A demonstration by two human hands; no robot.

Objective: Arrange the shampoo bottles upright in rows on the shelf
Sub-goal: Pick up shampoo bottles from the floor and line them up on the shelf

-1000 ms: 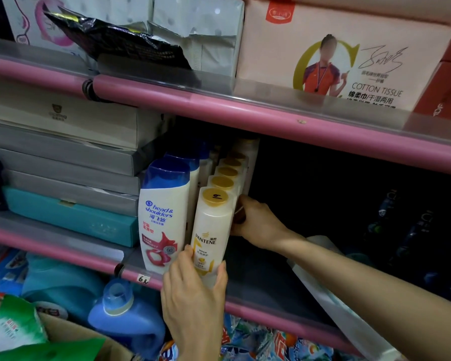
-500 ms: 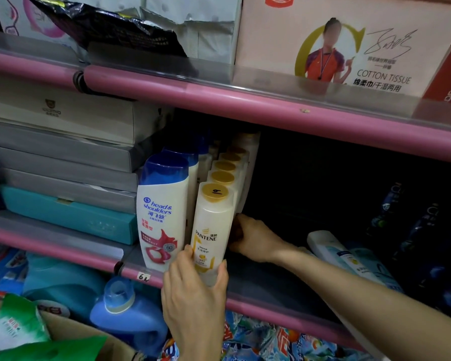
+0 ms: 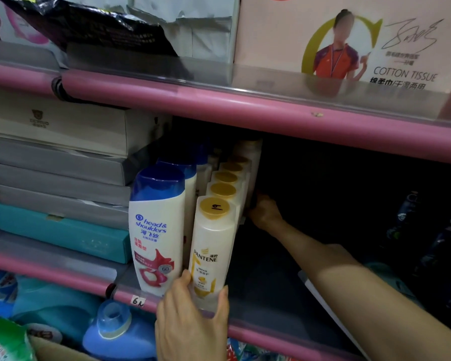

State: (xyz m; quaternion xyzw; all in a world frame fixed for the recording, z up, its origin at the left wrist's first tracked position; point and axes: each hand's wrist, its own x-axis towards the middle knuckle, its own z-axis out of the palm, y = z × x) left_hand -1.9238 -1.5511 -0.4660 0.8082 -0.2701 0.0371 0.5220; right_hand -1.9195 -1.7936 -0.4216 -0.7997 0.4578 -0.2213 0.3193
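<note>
My left hand [image 3: 190,324] grips base of front cream Pantene shampoo bottle with gold cap [image 3: 212,252], thumb one side, fingers [image 3: 223,299] other, bottle upright at front edge of pink-edged shelf [image 3: 284,332]. My right hand [image 3: 264,211] reaches deep along right side of Pantene row, touching rear bottle; how far fingers curl, cannot tell. Gold caps visible: five in file. White Head & Shoulders bottles with blue caps [image 3: 156,227]: two clear, touching Pantene row on left

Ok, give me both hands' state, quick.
Left hand: grips the front Pantene bottle at its base.
Right hand: deep beside the Pantene row; grip cannot be told.
</note>
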